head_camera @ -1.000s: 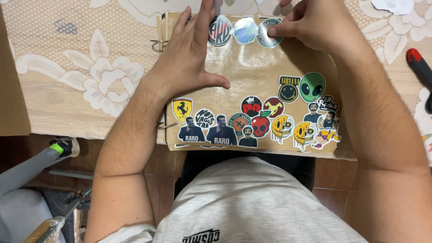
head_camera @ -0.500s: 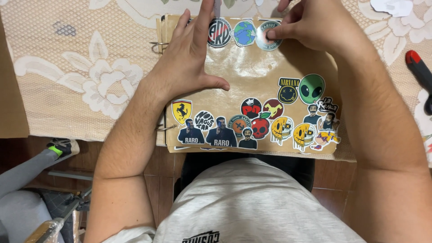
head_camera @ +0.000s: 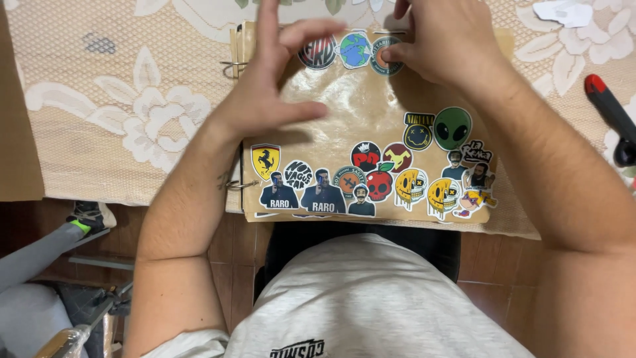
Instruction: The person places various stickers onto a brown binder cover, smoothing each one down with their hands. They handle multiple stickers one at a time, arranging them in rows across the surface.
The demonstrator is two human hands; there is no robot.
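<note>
We see our right hand [head_camera: 450, 43], fingers curled, pressing a round sticker [head_camera: 383, 56] at twelve o'clock on the brown binder cover [head_camera: 361, 116]; our left hand [head_camera: 268, 86], open and spread, rests at ten o'clock, holding nothing.

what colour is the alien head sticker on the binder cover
Green with black eyes; the alien head sticker shows best in the head view.

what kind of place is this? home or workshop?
Probably a home table used for crafts: a cream lace floral tablecloth, a brown ring-bound notebook cover filled with stickers, and reddish floor tiles below the edge.
</note>
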